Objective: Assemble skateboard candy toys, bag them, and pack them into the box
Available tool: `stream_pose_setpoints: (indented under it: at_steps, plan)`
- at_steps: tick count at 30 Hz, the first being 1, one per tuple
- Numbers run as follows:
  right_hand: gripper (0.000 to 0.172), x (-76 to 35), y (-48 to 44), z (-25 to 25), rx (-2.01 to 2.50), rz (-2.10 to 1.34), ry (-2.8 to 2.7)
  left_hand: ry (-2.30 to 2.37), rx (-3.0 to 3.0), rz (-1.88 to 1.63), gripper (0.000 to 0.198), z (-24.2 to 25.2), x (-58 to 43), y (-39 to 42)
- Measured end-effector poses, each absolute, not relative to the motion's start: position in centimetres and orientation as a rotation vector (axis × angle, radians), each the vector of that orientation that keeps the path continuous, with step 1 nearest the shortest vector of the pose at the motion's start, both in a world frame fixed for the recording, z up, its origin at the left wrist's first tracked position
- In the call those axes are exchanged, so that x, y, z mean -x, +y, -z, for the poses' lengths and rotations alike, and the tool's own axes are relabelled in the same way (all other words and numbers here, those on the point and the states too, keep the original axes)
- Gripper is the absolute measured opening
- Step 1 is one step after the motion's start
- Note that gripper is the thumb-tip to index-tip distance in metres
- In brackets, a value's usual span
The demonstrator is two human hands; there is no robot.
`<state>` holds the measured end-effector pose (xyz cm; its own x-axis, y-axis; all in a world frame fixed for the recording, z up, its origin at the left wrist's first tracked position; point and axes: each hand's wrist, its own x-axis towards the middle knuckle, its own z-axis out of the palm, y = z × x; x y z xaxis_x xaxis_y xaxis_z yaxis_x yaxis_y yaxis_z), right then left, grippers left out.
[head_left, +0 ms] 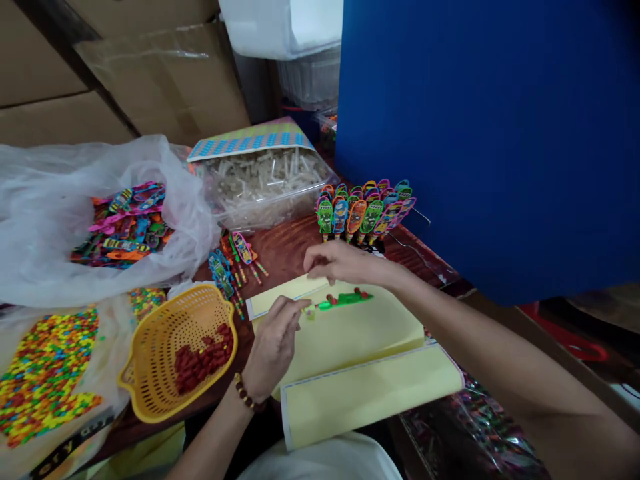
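A green toy skateboard (345, 300) with red wheels lies upside down on yellow paper sheets (350, 340). My left hand (275, 343) has its fingers pinched at the board's left end, by a small pale piece. Above the board's wheels hovers my right hand (345, 262), fingers curled together; what they hold is too small to make out. An orange basket (165, 333) with small red wheel parts (200, 360) sits left of my left hand.
A row of finished colourful skateboards (365, 210) stands behind. More boards (235, 260) lie loose and in a plastic bag (125, 223). A bag of clear tubes (265, 180), colourful candies (45, 373), cardboard boxes (165, 73) and a blue panel (490, 133) surround the table.
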<state>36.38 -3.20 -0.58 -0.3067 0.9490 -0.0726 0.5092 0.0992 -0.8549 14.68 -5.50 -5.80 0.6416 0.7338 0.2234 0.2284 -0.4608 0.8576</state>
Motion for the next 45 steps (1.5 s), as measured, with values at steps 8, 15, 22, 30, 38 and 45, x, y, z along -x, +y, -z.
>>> stream_pose_setpoints:
  at_steps: [8, 15, 22, 30, 38, 45]
  plan:
    - [0.017, -31.5, -9.3, 2.7, 1.527, -0.608, -1.324, 0.840, -0.632, -0.988, 0.025, 6.6, -16.5, -5.4]
    - [0.027, -27.1, -8.8, 7.6, 1.464, -0.913, -0.884, 0.780, -0.496, -1.063, 0.026, 5.6, -17.5, -6.4]
    - [0.026, -27.7, -8.6, 6.9, 1.356, -0.936, -0.816, 0.768, -0.444, -1.046, 0.029, 5.4, -17.5, -6.5]
    - [0.022, -27.8, -8.5, 7.0, 1.328, -0.960, -0.809, 0.742, -0.437, -1.032, 0.024, 5.3, -17.6, -6.8]
    - [0.026, -29.1, -8.0, 6.9, 1.213, -1.054, -0.835, 0.646, -0.414, -0.946, 0.024, 5.0, -17.7, -7.1]
    - [0.024, -29.1, -8.2, 6.5, 1.017, -1.114, -0.775, 0.482, -0.495, -0.763, 0.029, 4.3, -17.2, -6.7]
